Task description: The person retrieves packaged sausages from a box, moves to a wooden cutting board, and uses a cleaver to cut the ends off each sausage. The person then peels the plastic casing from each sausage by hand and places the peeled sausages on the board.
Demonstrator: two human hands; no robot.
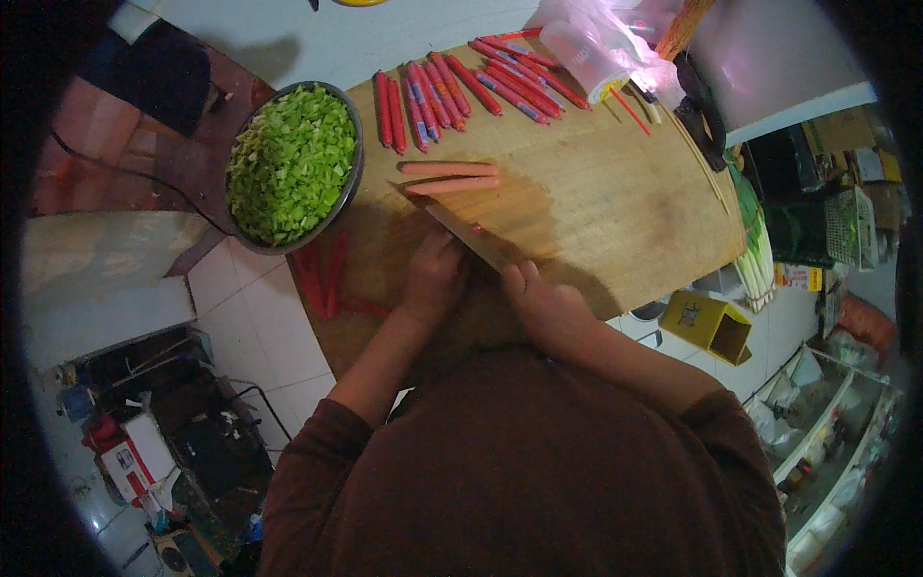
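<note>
My right hand (pixel 544 299) grips the handle of a kitchen knife, whose blade (pixel 469 234) slants up to the left over the wooden board (pixel 634 202). Close beside the blade is my left hand (pixel 433 278), its fingers in shadow; whether it holds anything is unclear. Just beyond the knife tip lie two peeled pink sausages, an upper one (pixel 447 169) and a lower one (pixel 454 185). Several sausages in red wrappers (pixel 436 90) are lined up along the board's far edge, with more wrapped sausages (pixel 526 79) to their right. Red strips (pixel 333 274), apparently wrappers, rest left of my left hand.
A round bowl of chopped green vegetable (pixel 296 166) stands at the board's left edge. Far right are a plastic cup (pixel 584 61), a pink-lit plastic bag (pixel 649 58) and thin sticks (pixel 699 155). Green onions (pixel 753 245) and a yellow box (pixel 707 328) lie beyond the right edge.
</note>
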